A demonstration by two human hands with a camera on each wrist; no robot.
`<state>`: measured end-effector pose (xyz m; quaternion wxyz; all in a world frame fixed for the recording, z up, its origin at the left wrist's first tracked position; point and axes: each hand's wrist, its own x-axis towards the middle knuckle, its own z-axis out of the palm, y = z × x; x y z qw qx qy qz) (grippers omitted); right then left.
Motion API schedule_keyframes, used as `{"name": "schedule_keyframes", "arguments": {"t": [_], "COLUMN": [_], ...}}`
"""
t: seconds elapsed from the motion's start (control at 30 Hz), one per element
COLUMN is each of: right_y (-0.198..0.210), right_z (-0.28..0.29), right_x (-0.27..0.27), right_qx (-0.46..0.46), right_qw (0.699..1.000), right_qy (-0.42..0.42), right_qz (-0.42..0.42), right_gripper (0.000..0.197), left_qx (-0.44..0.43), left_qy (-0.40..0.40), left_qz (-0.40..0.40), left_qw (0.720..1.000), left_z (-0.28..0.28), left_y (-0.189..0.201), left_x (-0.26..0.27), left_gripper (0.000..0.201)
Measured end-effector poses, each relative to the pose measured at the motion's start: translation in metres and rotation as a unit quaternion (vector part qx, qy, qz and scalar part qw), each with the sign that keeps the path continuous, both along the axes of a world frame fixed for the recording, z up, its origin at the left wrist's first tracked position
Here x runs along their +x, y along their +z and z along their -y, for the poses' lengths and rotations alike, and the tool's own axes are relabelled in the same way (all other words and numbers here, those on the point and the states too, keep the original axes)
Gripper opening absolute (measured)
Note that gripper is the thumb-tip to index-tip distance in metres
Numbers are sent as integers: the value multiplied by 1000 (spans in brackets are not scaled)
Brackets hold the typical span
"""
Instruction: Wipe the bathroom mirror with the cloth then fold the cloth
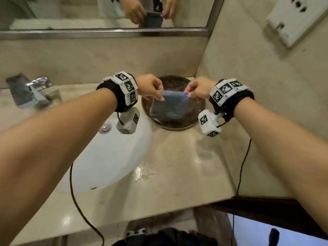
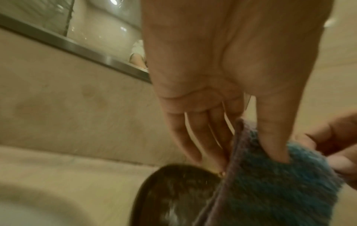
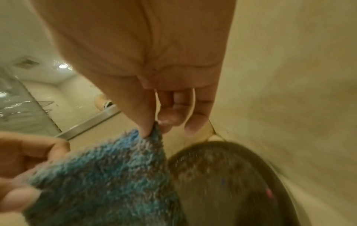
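My both arms reach forward, left hand [image 1: 150, 87] thumb and fingers pinching one top corner of the cloth [image 1: 170, 105], right hand [image 1: 199, 89] pinching the other, wrists level, palms down.

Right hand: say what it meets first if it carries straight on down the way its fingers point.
Probably the round dark dish on the marble counter. The right hand pinches the blue cloth above it; the gap is unclear.
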<state>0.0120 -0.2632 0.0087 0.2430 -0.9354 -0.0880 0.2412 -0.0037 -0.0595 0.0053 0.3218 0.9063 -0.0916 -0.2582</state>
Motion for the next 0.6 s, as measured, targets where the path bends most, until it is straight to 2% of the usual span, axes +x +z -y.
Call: {"name": "schedule_keyframes", "arguments": {"t": [0.07,0.13,0.2,0.27,0.33,0.4,0.43,0.5,0.53,0.6], "right_y": [26,46,55,46,17,-23,-43,-76,-87,-91], "right_z": [-1,-3,-5,-6,-5,1,5,12,14,17], "right_x": [21,37,45,47,42,32,22,3,-3,-5], "right_qx": [6,46,91,105,82,15,-35,-142,-177,-184], "right_qw": [995,983,969,961,966,984,993,989,982,980], "right_qy": [-35,-75,-104,-117,-116,-73,-36,44,72,79], "right_qz": [90,159,207,228,217,161,110,13,-12,-19], "right_gripper": [19,18,18,19,18,17,17,26,29,32], "left_qx": [21,31,34,45,60,101,146,235,257,246], "left_qy": [20,46,62,57,33,-37,-94,-193,-208,-184], "left_qz": [100,187,241,265,244,161,100,19,12,14], "left_qw": [995,981,968,962,967,981,980,953,944,951], "left_z": [2,6,8,9,8,7,6,5,3,-3], "left_y": [24,42,51,46,25,-9,-29,-59,-68,-70], "left_x": [19,37,49,54,51,38,30,15,13,14], "left_gripper": [13,20,28,28,27,30,32,33,34,35]}}
